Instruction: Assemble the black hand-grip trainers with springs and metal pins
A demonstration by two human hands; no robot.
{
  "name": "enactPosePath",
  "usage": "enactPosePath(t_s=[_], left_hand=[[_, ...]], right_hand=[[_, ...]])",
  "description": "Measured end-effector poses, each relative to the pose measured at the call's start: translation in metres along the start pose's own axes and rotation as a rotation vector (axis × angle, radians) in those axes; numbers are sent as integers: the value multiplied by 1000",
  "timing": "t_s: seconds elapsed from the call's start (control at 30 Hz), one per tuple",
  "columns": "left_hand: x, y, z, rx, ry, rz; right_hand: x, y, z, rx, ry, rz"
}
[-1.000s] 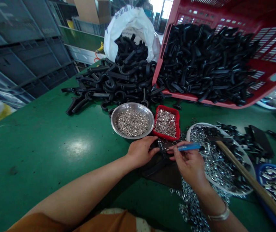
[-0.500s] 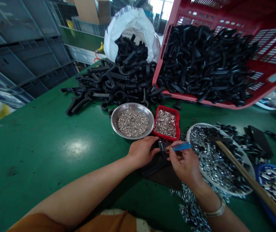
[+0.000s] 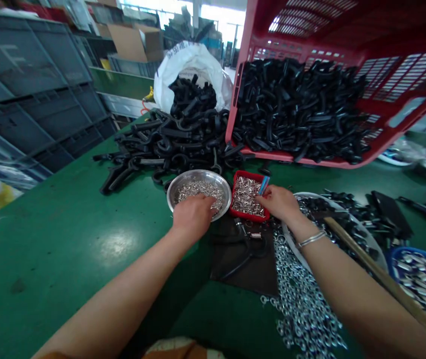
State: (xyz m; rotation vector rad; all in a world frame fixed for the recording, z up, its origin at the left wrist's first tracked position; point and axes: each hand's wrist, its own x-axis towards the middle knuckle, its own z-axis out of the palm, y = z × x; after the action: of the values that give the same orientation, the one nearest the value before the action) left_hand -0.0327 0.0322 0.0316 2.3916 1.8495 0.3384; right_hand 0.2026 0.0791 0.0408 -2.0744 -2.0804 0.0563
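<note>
Left hand (image 3: 193, 215): fingers in the steel bowl (image 3: 228, 194), 12 o'clock; closure cannot be told. Right hand (image 3: 280, 201): fingers clasp a blue-handled tool (image 3: 264, 185) at the red tray (image 3: 249, 217), 1 o'clock. The tray's metal pins (image 3: 245, 194) should handle light, rigid, slippery; pinch mid-length.

The person is wearing a slim, silvery bangle (image 3: 312, 239) on the right wrist (image 3: 302, 228) and an orange garment (image 3: 183, 352) with pale trim, leaving both forearms (image 3: 123, 294) bare.
</note>
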Motion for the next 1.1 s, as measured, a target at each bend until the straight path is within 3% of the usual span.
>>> enactPosePath(t_s=[0.1,0.17,0.27,0.43,0.57,0.8,0.93,1.0,1.1], left_hand=[[25,-15,-3,58,-244,-73],[35,-18,-1,41,-310,-70],[37,-19,1,37,-292,-94],[28,-31,-6,15,-169,-122],[24,-39,-8,-56,-109,-129],[28,-37,-3,-47,-138,-113],[24,-32,-8,-105,-84,-92],[16,-22,-9,-188,-37,-32],[-3,4,-5,-309,-45,192]], right_hand=[[1,-26,-8,-64,-28,-70],[-1,-54,-9,-65,-53,-188],[-3,-98,1,-65,-132,-355],[5,-129,26,-112,-198,-364],[5,-119,29,-43,-154,-402],[-4,-97,19,195,-99,-469],[-24,-72,9,333,-62,-422],[-41,-53,4,380,-30,-375],[-69,-19,3,327,42,-305]])
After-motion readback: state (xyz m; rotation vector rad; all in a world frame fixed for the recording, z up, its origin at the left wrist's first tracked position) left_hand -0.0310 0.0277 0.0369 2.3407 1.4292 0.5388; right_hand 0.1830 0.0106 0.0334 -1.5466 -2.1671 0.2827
